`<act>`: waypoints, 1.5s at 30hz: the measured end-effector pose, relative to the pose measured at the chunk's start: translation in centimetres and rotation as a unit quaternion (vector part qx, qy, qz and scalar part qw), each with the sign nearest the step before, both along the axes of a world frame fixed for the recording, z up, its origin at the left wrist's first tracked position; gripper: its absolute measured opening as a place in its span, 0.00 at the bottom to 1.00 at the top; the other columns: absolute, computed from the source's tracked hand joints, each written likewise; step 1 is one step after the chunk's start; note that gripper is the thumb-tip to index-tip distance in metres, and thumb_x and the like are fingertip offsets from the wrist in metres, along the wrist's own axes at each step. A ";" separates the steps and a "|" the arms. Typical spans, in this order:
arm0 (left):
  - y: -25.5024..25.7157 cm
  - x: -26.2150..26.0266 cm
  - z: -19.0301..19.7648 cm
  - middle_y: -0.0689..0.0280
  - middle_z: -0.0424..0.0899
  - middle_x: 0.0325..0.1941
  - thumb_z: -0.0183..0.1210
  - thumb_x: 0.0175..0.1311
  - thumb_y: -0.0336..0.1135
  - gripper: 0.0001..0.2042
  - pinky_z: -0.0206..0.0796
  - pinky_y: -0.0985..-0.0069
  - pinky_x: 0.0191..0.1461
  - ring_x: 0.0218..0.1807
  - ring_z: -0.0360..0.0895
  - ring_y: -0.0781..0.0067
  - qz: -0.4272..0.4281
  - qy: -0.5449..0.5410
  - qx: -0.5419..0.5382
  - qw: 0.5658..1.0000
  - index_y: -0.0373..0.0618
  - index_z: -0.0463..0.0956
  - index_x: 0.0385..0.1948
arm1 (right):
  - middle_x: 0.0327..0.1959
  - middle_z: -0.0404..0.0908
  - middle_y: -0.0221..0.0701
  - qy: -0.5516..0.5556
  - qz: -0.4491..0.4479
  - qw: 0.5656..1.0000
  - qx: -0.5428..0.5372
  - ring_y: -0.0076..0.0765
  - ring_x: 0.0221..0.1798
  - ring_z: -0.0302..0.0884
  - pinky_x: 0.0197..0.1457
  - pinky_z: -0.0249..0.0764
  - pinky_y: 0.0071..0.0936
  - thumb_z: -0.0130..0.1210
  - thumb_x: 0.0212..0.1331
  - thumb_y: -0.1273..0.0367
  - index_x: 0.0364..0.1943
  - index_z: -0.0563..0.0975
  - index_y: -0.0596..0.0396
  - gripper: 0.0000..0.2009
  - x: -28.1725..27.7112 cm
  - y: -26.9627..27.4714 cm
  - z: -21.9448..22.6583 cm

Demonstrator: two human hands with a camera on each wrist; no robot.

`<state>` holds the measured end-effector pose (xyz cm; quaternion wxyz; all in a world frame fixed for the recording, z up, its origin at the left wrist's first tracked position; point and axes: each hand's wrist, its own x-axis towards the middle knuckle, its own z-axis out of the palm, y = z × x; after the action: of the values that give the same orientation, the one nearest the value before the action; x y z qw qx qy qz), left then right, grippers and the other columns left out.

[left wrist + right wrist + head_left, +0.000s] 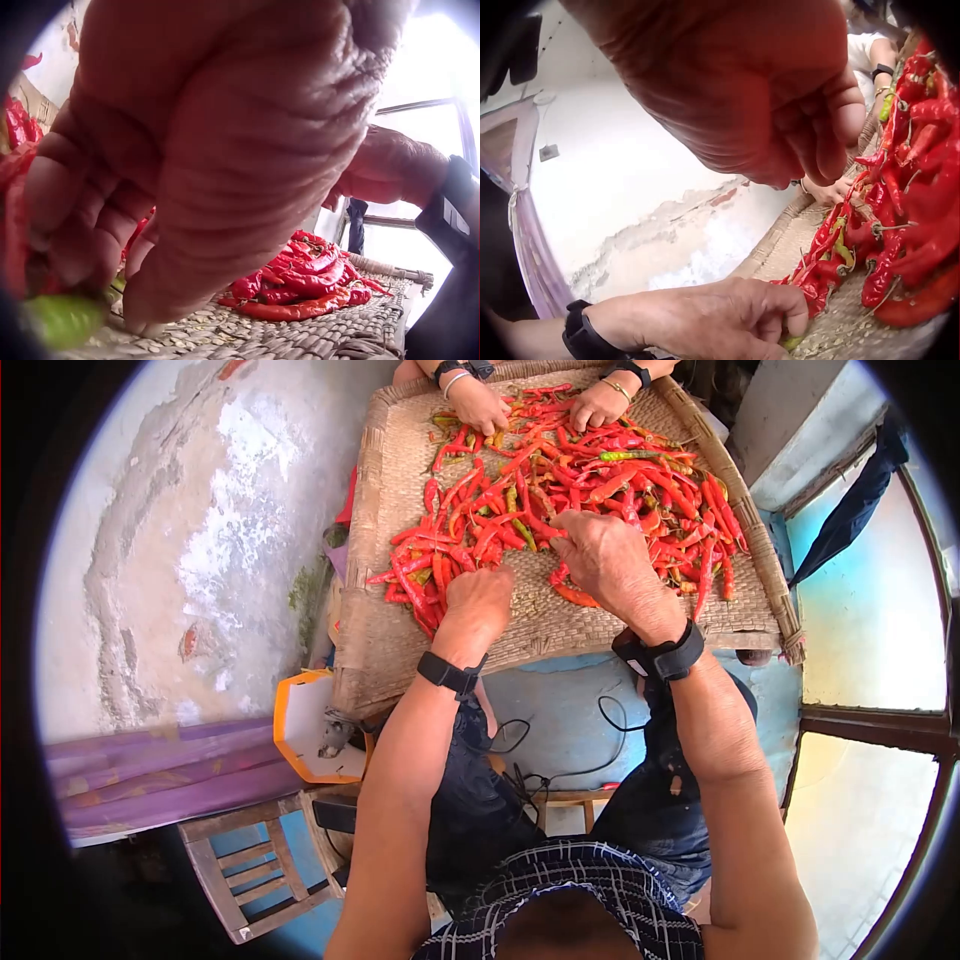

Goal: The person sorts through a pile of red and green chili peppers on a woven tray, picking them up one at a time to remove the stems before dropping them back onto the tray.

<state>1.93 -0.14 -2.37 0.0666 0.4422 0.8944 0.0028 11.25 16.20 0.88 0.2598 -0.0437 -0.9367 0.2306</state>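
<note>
The chillies (560, 490) lie spread in a red heap across the far and middle part of the woven tray (380, 650), with a few green and orange ones mixed in. Your left hand (478, 603) sits at the near left edge of the heap, knuckles up and fingers curled down onto the tray. From the left wrist view those fingers (90, 225) close around something green and red at the mat, most likely a chilli, though it is too blurred to be sure. Your right hand (600, 555) rests on the heap just right of the left one, fingers bent down among the chillies. In the right wrist view its fingertips (825, 142) are drawn together above the pile, but whether they pinch anything I cannot tell.

Across the tray, another person's two hands (540, 402) work at the far edge of the heap. The tray rests over your knees. To its left are an orange-rimmed box (300, 725) and a wooden stool (250, 870) on the floor. A window (880, 660) stands to the right.
</note>
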 end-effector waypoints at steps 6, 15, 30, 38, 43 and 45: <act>-0.5 0.1 -0.3 0.48 0.80 0.25 0.52 0.50 0.23 0.08 0.71 0.56 0.36 0.33 0.81 0.48 0.009 0.035 -0.017 0.999 0.38 0.73 0.33 | 0.22 0.78 0.41 -0.047 -0.002 0.996 0.069 0.46 0.27 0.80 0.28 0.76 0.39 0.53 0.51 0.71 0.26 0.73 0.55 0.03 0.5 -0.2 0.1; -0.2 -0.1 1.6 0.56 0.78 0.26 0.54 0.51 0.22 0.09 0.70 0.73 0.36 0.33 0.79 0.66 0.097 -0.198 0.151 0.964 0.37 0.69 0.35 | 0.21 0.78 0.41 -0.146 0.022 0.985 0.085 0.49 0.28 0.80 0.30 0.75 0.43 0.57 0.50 0.69 0.30 0.73 0.58 0.08 0.6 -1.0 -1.5; 2.7 -5.6 0.9 0.55 0.79 0.43 0.60 0.59 0.40 0.21 0.69 0.66 0.49 0.46 0.77 0.63 0.100 -0.099 0.342 0.929 0.37 0.69 0.49 | 0.42 0.75 0.46 0.105 -0.174 0.978 -0.042 0.53 0.45 0.74 0.44 0.74 0.43 0.57 0.50 0.72 0.54 0.70 0.54 0.23 0.0 3.9 2.6; 10.3 -11.3 -0.7 0.48 0.70 0.59 0.60 0.46 0.65 0.43 0.53 0.61 0.67 0.66 0.60 0.51 0.060 -0.045 0.111 0.991 0.41 0.64 0.60 | 0.42 0.73 0.44 0.110 -0.137 0.984 -0.032 0.54 0.46 0.71 0.49 0.72 0.42 0.59 0.49 0.72 0.48 0.73 0.58 0.19 0.6 3.6 2.5; 11.2 -11.4 -1.0 0.56 0.58 0.69 0.61 0.42 0.64 0.42 0.53 0.53 0.66 0.69 0.54 0.46 0.116 -0.137 -0.001 0.984 0.56 0.63 0.62 | 0.38 0.73 0.44 0.098 -0.129 0.986 -0.033 0.53 0.44 0.73 0.45 0.73 0.43 0.58 0.49 0.73 0.40 0.74 0.59 0.13 0.9 4.3 2.8; 10.2 -11.3 -0.8 0.53 0.61 0.66 0.61 0.44 0.61 0.38 0.55 0.58 0.65 0.66 0.59 0.49 0.095 -0.121 -0.019 0.988 0.52 0.67 0.58 | 0.39 0.75 0.44 0.064 -0.131 0.989 -0.037 0.53 0.46 0.73 0.47 0.72 0.41 0.58 0.50 0.73 0.44 0.75 0.59 0.15 0.9 4.5 2.6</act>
<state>-9.38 10.05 -3.12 0.1816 0.3505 0.9176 0.0457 12.13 20.70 3.43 0.3458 -0.1609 -0.8949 0.2317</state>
